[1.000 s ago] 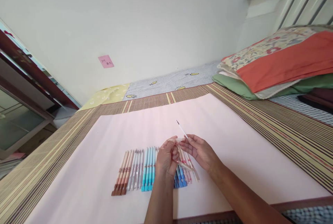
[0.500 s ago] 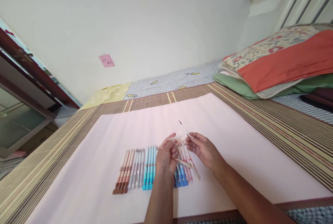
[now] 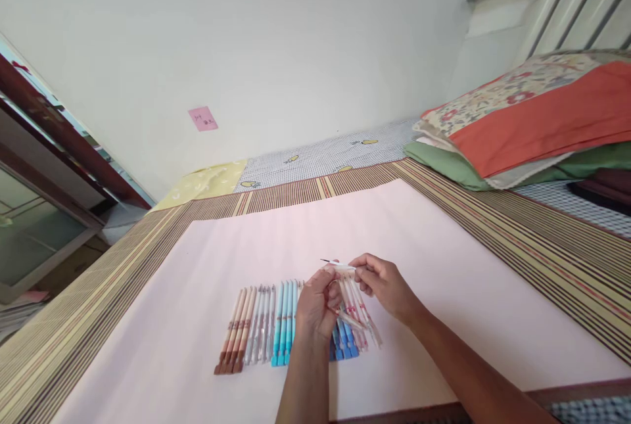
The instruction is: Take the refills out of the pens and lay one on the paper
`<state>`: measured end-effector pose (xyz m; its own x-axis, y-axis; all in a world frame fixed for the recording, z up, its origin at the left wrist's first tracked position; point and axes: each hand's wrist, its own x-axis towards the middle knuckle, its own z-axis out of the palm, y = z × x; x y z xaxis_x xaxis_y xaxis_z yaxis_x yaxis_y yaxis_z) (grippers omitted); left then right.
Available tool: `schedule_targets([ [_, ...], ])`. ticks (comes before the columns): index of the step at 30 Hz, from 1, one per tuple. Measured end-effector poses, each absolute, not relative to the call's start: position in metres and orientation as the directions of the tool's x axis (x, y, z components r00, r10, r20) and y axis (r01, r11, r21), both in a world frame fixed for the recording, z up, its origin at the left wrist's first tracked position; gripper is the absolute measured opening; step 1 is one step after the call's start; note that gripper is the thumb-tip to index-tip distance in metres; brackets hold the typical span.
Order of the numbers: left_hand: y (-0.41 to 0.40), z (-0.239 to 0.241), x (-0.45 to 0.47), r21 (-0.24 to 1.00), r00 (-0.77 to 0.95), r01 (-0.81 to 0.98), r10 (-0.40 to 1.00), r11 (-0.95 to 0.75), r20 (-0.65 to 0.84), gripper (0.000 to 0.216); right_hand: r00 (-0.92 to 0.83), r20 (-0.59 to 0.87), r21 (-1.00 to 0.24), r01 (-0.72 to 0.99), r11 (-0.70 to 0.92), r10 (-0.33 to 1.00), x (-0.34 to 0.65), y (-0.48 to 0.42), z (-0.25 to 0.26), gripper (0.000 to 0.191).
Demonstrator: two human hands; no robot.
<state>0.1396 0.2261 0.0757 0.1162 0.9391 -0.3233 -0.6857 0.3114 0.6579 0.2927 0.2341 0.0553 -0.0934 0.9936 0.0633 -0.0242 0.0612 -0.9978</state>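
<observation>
A row of pens (image 3: 266, 325) in brown, clear, light blue, blue and pink lies side by side on a pale pink sheet (image 3: 444, 292). Just above the row's right end, my right hand (image 3: 384, 286) pinches a thin white refill (image 3: 340, 267) with a dark tip that points left. My left hand (image 3: 318, 302) is closed on a clear pen barrel (image 3: 348, 317) that slants down to the right, its thumb up by the refill. The two hands nearly touch over the pink pens.
The sheet lies on a striped woven mat (image 3: 542, 227) covering a bed. Folded pillows and bedding (image 3: 522, 121) are stacked at the right. A white wall with a pink note (image 3: 202, 118) stands behind, and a dark wooden frame (image 3: 54, 141) is at the left.
The refill in my right hand has swung from pointing up and away to lying level with its tip to the left, close to my left thumb. My hands moved closer together.
</observation>
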Motion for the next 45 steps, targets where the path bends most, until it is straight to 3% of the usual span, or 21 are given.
schedule_targets([
  [7, 0.225, 0.078, 0.140, 0.638, 0.133, -0.695, 0.931, 0.333, -0.341, 0.041, -0.098, 0.229, -0.946, 0.213, 0.245, 0.969, 0.294, 0.228, 0.064, 0.019],
  [13, 0.225, 0.077, 0.139, 0.650, 0.124, -0.691, 0.938, 0.316, -0.323, 0.038, -0.165, 0.309, -0.909, 0.238, 0.341, 0.937, 0.296, 0.226, 0.070, 0.019],
  [24, 0.225, 0.069, 0.139, 0.731, 0.148, -0.625, 0.961, 0.273, -0.232, 0.036, -0.117, 0.312, -0.937, 0.125, 0.325, 0.943, 0.288, 0.221, 0.078, 0.019],
  [35, 0.222, 0.072, 0.143, 0.708, 0.172, -0.658, 0.966, 0.257, -0.191, 0.037, -0.066, 0.150, -0.987, -0.065, 0.146, 0.986, 0.284, 0.224, 0.069, 0.033],
  [45, 0.226, 0.070, 0.133, 0.789, 0.065, -0.574, 0.973, 0.220, -0.224, 0.042, -0.054, 0.210, -0.973, 0.089, 0.214, 0.976, 0.286, 0.235, 0.082, 0.024],
])
